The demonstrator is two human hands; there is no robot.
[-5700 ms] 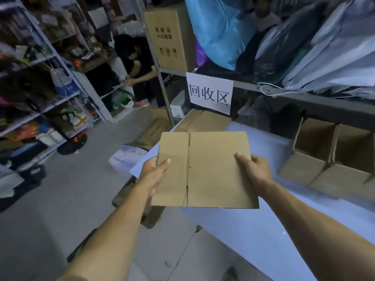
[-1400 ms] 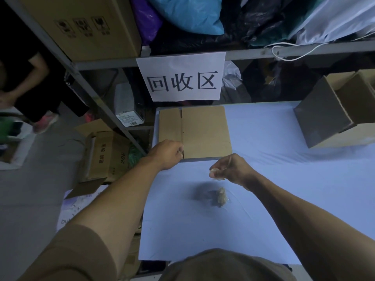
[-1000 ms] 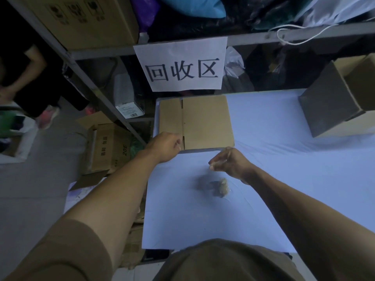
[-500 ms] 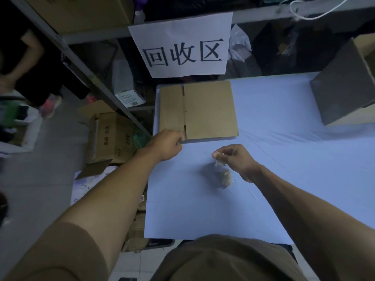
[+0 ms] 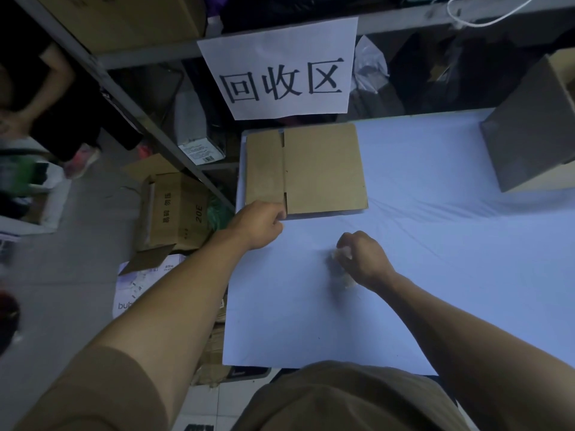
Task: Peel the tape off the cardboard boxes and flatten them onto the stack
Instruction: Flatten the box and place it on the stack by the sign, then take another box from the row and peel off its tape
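A flattened brown cardboard box (image 5: 323,169) lies on the stack at the table's far left corner, under the white sign. My left hand (image 5: 259,223) has its fingers curled at the near left edge of that flat box. My right hand (image 5: 361,258) rests on the pale blue table (image 5: 435,244) with its fingers curled round a crumpled wad of clear tape (image 5: 340,265). An upright, unflattened cardboard box (image 5: 535,126) stands at the far right of the table.
A white sign with black characters (image 5: 280,70) hangs from the metal shelf rail above the stack. On the floor to the left sit an open carton marked 20E (image 5: 174,213) and loose cardboard. Another person (image 5: 43,98) stands at far left.
The flat box went from both my hands onto the stack. My right hand has come down onto the tape wad on the table. My left hand stays at the box edge.
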